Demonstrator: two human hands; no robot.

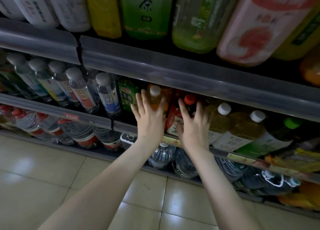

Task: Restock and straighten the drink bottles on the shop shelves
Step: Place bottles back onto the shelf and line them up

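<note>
Grey-railed shelving [190,77]: three tiers in view, all stocked. The head camera looked down at it, so every bottle's long axis ran up-frame, cap at the top.
Middle shelf [69,113]: working tier. Soda bottles [109,98] sat to the left, yellow bottles [220,120] to the right, and both hands were between those groups.
Left hand [149,120]: reached in over the rail. Fingers lay on the left flank of the orange bottle and the thumb on its right flank, so it was gripping the body just under the neck.
Right hand [194,125]: fingers were spread and fairly straight, laid on the front of the red-capped bottle. It was pressing rather than wrapping, as far as the blur allowed.
Orange bottle [154,100]: front of the row, upright, white cap clear above the left hand. A green-labelled bottle [128,98] stood just beside it on the left.
Red-capped bottle [173,113]: immediate right neighbour of the orange one. Could not tell whether the two were touching.
Key relation: each bottle sat straight ahead of its own hand, axis roughly in line with the forearm, so no cross-reach was needed.
Next move (judgement): probably squaring both bottles. The left hand was placed to twist, the right only to shove.
Risk (judgement): a flat shove could have tipped the red-capped bottle backward.
</note>
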